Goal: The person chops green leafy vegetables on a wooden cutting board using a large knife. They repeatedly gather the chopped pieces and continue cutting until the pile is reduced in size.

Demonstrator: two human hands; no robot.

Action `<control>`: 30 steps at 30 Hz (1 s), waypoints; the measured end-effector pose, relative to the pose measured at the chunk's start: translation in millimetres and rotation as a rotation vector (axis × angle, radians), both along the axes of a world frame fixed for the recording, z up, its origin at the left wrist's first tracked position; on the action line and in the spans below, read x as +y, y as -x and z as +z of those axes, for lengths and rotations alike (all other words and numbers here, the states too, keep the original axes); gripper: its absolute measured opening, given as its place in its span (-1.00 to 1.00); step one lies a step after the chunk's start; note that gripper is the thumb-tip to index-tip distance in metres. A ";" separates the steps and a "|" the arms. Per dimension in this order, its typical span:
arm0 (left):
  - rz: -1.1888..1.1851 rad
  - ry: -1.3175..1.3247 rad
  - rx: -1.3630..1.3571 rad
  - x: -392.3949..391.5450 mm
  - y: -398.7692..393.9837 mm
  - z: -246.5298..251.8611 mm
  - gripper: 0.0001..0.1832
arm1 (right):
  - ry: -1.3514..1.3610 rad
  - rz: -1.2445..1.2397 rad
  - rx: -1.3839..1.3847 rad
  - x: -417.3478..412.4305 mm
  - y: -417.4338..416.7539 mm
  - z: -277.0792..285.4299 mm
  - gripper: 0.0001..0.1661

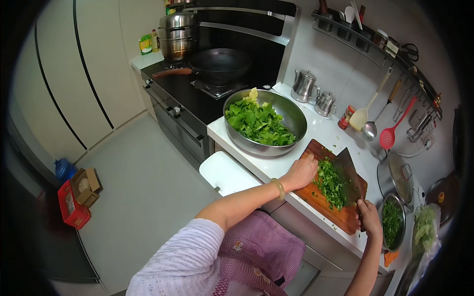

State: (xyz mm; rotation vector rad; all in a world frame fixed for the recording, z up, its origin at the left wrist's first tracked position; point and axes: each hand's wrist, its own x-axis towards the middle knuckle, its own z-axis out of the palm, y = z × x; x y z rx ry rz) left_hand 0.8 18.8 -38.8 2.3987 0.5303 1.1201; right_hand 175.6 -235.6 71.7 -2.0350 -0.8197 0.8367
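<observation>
My right hand [369,216] grips the handle of a wide-bladed cleaver [348,177]. Its dark blade stands beside a heap of chopped green leaves [330,183] on a wooden cutting board [346,219]. On the board's other side, my left hand [301,171] is at the heap's edge, a pale bangle on its wrist. Its fingers are bent, and whether they pinch any leaves is hidden. Beyond the board, a large stainless steel bowl [292,111] holds cut leafy greens [259,122].
A smaller metal bowl [401,225] of chopped greens stands right of the board, near a lidded pot [387,172] and bagged vegetables [426,229]. A wok [222,64] and a steamer pot [179,37] occupy the stove. Utensils such as a red skimmer [387,137] hang along the wall.
</observation>
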 end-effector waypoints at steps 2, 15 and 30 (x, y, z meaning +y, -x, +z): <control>0.004 0.009 0.010 2.2 0.2 1.3 -0.78 | -0.017 0.001 -0.087 -0.5 4.1 5.7 -0.61; -0.011 0.026 0.062 0.3 1.2 6.1 -0.77 | -0.063 -0.006 -0.239 -0.8 -10.5 -10.5 -0.64; 0.040 -0.037 0.046 4.3 2.0 4.8 -0.84 | 0.100 0.029 -0.153 8.5 0.0 17.2 -0.57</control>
